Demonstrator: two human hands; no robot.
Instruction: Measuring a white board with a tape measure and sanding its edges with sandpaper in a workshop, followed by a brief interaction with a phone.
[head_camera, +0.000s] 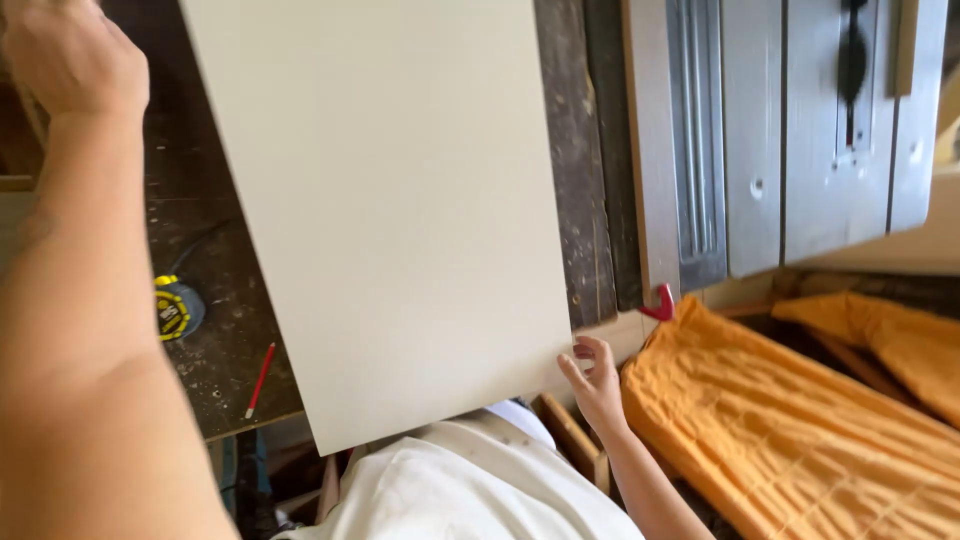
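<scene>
Yellow tape measure (175, 309), red pencil (260, 379), orange quilted cloth (800, 430), table saw (820, 130).
</scene>
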